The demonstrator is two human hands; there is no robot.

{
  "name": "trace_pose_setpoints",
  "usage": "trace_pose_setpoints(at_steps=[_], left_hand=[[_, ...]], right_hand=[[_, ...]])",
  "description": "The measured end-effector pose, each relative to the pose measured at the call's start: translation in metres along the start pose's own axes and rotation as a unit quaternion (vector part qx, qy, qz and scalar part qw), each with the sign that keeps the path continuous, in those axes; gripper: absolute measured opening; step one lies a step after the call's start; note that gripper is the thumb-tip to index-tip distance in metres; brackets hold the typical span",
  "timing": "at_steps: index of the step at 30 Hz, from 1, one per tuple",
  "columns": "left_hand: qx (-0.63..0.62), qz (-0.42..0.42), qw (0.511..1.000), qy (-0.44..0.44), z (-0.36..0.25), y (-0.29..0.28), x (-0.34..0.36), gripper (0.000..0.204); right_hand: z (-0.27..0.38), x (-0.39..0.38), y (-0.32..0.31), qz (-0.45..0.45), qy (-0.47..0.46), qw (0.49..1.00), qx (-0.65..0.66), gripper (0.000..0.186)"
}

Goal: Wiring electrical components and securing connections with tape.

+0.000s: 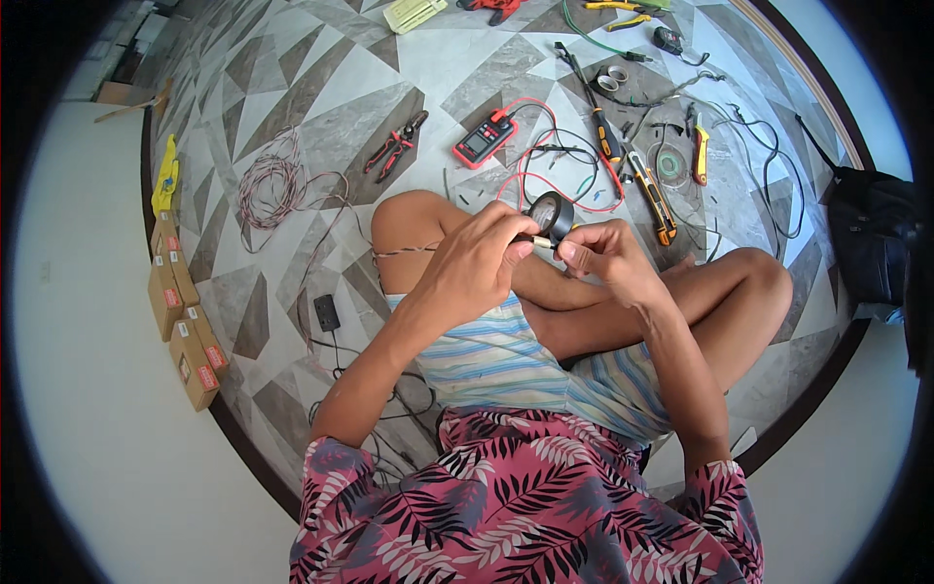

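Observation:
My left hand [482,255] is closed around a twisted red-and-white wire [409,251] that trails left across my knee. A small brass-coloured connector [542,242] juts from between its fingertips. My right hand [615,261] pinches the connector's dark end between thumb and forefinger. Just above it, a roll of black electrical tape [553,212] stands on edge between both hands' fingertips; which fingers support it I cannot tell. Both hands are held over my crossed legs.
Beyond my hands on the tiled floor lie a red multimeter [477,143] with leads, red-handled pliers [396,146], a utility knife [654,202] and a screwdriver [605,134]. A wire coil [272,190] and cardboard boxes [192,355] are at left; a black bag [873,234] is at right.

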State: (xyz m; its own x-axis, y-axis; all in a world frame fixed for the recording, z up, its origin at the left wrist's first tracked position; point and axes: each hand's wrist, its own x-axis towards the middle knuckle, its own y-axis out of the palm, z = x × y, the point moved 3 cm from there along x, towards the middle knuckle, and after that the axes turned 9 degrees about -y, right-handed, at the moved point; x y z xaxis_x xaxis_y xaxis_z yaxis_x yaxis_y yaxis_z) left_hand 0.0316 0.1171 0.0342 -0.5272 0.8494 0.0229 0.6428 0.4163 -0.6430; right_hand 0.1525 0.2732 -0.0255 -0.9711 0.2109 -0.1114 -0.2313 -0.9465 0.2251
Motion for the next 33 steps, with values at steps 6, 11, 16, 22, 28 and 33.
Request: trace_pose_setpoints(at_steps=[6,11,16,22,28,33], left_hand=[[-0.002,0.01,1.0,0.004,0.013,-0.006,0.015,0.011],[-0.113,0.14,0.975,-0.129,0.026,-0.01,0.026,0.025],[-0.193,0.166,0.957,-0.138,0.021,-0.009,0.023,0.023],[-0.164,0.186,0.957,-0.153,0.017,-0.007,0.024,0.02],[-0.06,0.169,0.972,-0.152,0.001,-0.012,0.022,0.018],[-0.033,0.142,0.977,-0.154,-0.004,-0.005,0.019,0.018]], right_hand=[[-0.004,0.013,-0.001,-0.009,0.057,0.997,0.057,0.028],[-0.001,0.013,-0.003,-0.013,0.04,0.998,0.051,0.026],[0.006,0.008,-0.001,-0.015,0.027,1.0,0.003,0.024],[0.004,0.003,-0.001,0.008,0.005,0.999,-0.044,0.022],[0.017,0.003,0.007,-0.001,0.023,0.992,-0.121,0.023],[0.021,0.0,0.007,-0.038,-0.027,0.983,-0.176,0.024]])
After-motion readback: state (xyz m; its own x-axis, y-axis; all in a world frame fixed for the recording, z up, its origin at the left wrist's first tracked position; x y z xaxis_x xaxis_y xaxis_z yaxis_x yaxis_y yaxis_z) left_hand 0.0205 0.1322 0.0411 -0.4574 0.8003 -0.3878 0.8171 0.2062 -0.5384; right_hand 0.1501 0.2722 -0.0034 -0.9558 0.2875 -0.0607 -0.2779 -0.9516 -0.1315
